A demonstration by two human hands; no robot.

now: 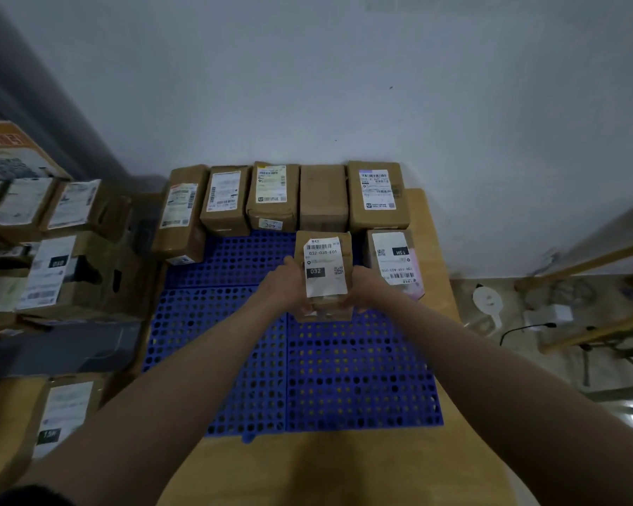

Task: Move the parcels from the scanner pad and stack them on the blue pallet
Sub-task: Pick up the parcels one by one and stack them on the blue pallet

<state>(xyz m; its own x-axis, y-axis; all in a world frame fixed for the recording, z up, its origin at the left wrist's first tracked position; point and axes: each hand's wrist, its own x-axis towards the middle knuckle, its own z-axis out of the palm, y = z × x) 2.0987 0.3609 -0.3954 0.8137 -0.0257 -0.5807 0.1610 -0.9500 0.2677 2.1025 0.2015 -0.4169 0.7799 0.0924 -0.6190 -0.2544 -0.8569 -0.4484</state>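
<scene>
Parcel [326, 272], brown carton, white label reading 032: held between both hands over the blue pallet [344, 378], long axis running away from the person toward the wall. Left hand [285, 286] on its left flank, right hand [366, 286] on its right flank, fingers of each clamped against the sides; neither hand nearer. Both arms stretched forward, near straight. Position: second row, just in front of the back row of five parcels [289, 195], just beside the pink-edged parcel [395, 262] at right. Whether its base touches the pallet cannot be told. Open pallet lies left and nearer. Bench [344, 469], wood, carries the pallet.
</scene>
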